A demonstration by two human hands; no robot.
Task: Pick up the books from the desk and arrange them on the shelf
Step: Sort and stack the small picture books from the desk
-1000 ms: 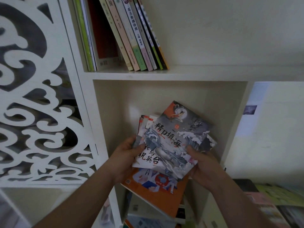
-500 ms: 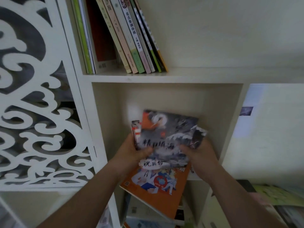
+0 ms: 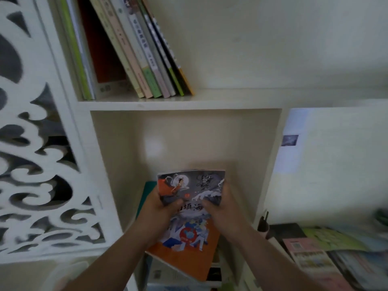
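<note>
Both hands hold a small stack of thin books (image 3: 193, 186) in front of the middle shelf cubby (image 3: 184, 143). The top one has a grey cover with waves and red figures. My left hand (image 3: 159, 208) grips the stack's left edge, thumb on the cover; my right hand (image 3: 220, 208) grips its right edge. Under the stack lies a larger orange book (image 3: 189, 255), tilted and jutting out of the cubby. A green book (image 3: 147, 194) shows behind my left hand.
Several books (image 3: 134, 59) lean left on the upper shelf (image 3: 189, 101). A white carved panel (image 3: 37, 164) stands on the left. More books and papers (image 3: 327, 253) lie on the desk at lower right. A sheet of paper (image 3: 291, 139) hangs on the wall.
The fanned, tilted stack has been squared up and turned upright, then moved deeper and lower into the cubby. Both hands kept their hold; the view tilted downward.
</note>
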